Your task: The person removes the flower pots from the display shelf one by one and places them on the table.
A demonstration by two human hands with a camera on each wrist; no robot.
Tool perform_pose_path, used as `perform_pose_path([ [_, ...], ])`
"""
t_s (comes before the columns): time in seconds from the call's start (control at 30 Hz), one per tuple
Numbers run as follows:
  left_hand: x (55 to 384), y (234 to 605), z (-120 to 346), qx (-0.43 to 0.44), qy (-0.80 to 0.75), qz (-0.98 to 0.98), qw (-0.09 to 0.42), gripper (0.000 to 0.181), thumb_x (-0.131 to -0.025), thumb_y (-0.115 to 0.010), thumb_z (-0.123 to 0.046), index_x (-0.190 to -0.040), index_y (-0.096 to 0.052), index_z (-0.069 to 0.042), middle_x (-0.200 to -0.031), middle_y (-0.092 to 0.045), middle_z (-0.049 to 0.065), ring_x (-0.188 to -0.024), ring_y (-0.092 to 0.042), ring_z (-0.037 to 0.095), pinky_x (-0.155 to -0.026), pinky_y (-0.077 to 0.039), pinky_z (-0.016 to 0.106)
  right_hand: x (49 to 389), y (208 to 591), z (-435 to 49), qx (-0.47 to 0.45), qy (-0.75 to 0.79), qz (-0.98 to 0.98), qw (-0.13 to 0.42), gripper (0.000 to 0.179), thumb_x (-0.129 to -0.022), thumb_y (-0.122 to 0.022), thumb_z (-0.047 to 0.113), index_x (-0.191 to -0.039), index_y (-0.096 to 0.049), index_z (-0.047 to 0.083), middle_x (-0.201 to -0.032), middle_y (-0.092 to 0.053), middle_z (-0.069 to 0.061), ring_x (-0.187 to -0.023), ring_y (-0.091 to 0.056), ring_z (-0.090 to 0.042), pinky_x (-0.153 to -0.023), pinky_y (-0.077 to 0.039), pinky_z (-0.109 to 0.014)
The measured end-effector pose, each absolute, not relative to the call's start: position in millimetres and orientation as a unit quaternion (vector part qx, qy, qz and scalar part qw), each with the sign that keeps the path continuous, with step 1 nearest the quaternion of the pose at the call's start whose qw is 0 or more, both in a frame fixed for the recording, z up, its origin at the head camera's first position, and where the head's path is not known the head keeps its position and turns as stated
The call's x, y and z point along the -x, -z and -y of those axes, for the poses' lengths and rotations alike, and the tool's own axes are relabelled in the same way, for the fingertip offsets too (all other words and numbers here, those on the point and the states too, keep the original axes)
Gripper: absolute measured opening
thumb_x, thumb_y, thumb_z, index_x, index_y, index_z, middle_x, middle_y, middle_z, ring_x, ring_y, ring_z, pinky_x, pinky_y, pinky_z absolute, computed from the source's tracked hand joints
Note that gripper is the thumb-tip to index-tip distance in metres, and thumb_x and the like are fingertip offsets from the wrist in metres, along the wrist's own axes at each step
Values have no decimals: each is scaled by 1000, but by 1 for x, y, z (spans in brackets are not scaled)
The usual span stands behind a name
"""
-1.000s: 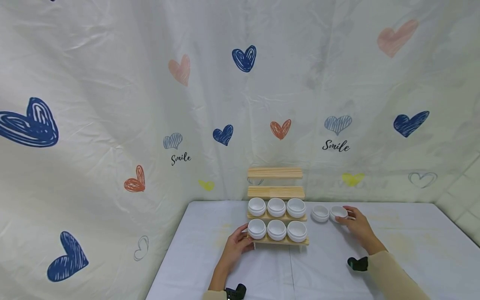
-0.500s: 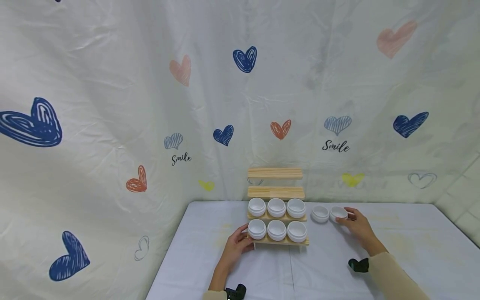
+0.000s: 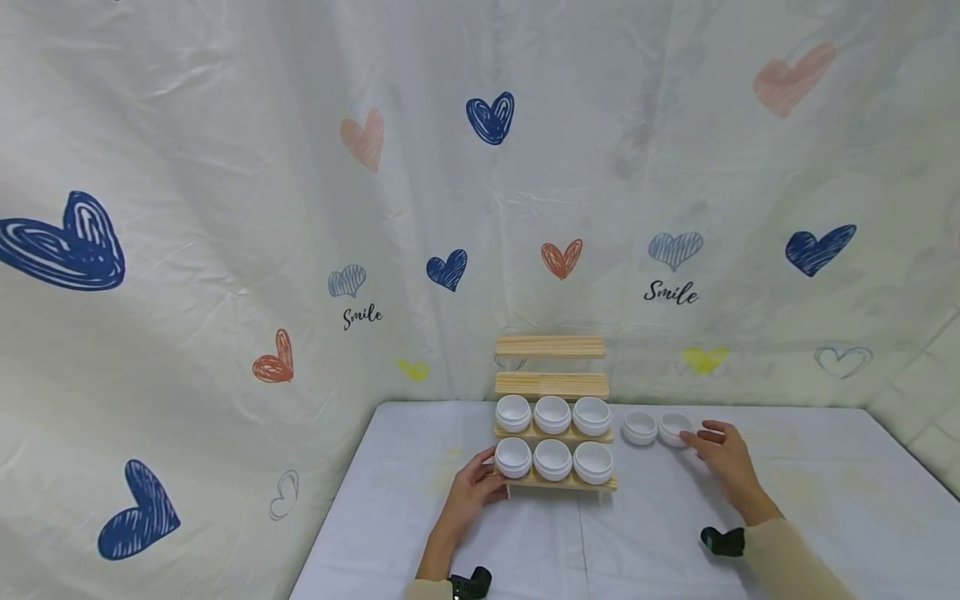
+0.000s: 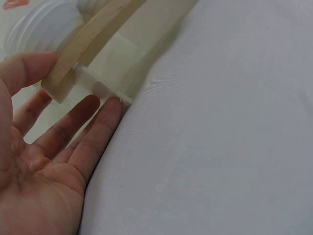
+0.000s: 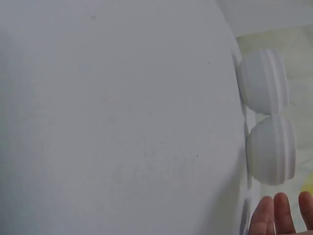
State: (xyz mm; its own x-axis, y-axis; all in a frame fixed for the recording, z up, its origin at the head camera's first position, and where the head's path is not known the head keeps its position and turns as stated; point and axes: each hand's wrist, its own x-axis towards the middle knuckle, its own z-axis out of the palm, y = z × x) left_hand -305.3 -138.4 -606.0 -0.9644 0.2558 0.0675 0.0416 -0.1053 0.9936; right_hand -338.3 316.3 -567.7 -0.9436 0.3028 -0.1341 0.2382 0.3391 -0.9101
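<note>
A tiered wooden rack [image 3: 558, 482] with clear legs stands mid-table. Its two lower shelves carry white bowls [image 3: 553, 460] in rows of three. At the lowest shelf's left end, my left hand [image 3: 471, 487] pinches the board [image 4: 93, 41] between thumb and index finger; its other fingers lie by the clear leg [image 4: 95, 81]. Two more white bowls stand side by side on the table right of the rack: a left one [image 3: 640, 427] and a right one [image 3: 674, 428]. My right hand [image 3: 726, 460] is beside the right one, its fingertips [image 5: 282, 208] apart from the wall in the right wrist view.
The rack's two upper shelves [image 3: 551, 384] hold no bowls. A white cloth [image 3: 652, 533] covers the table. Behind it hangs a pale curtain [image 3: 600, 183] printed with hearts. Black straps with cameras [image 3: 722, 542] sit on both wrists.
My right hand has let go of the right bowl and drawn back slightly to the right. The left hand, the rack and the bowls stay where they were.
</note>
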Motion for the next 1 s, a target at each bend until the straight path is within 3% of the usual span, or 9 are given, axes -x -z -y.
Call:
perform_pose_path([
  [0.17,304,605,139,-108,-735,-666,68,58,-98,-67,-12,-152,-46,-9,-128,-67,15,-106,-69,15,-90,-62,36,324,551,-299,170,-550,813,92,76,-99,-64,45,-150,-33,-3,-145,-44,-25,-123,-50,-34,-68,-46,-12],
  [0.4,300,602,139,-110,-731,-671,65,59,-99,-67,-13,-153,-44,-6,-131,-65,19,-107,-69,15,-92,-61,39,309,518,-267,124,-544,820,125,57,-99,-65,39,-138,-46,2,-128,-55,-11,-102,-51,-6,-71,-47,-10],
  [0.57,299,599,137,-108,-730,-671,68,59,-99,-65,-12,-154,-43,-6,-132,-64,20,-107,-68,15,-95,-60,42,303,499,-247,59,-537,833,123,51,-100,-67,35,-136,-50,3,-128,-58,-14,-97,-50,4,-75,-49,-14],
  [0.8,299,599,137,-113,-732,-668,69,59,-100,-65,-14,-154,-43,-5,-132,-64,20,-107,-68,15,-94,-61,41,301,488,-227,1,-522,846,110,53,-99,-66,39,-137,-51,5,-135,-59,-17,-102,-53,3,-80,-49,-14],
  [1.0,300,601,137,-118,-732,-668,68,58,-100,-65,-13,-153,-44,-6,-130,-65,18,-107,-68,14,-91,-62,37,302,483,-214,-26,-524,847,87,60,-98,-68,41,-141,-48,5,-140,-56,-18,-120,-56,-24,-86,-47,-11],
])
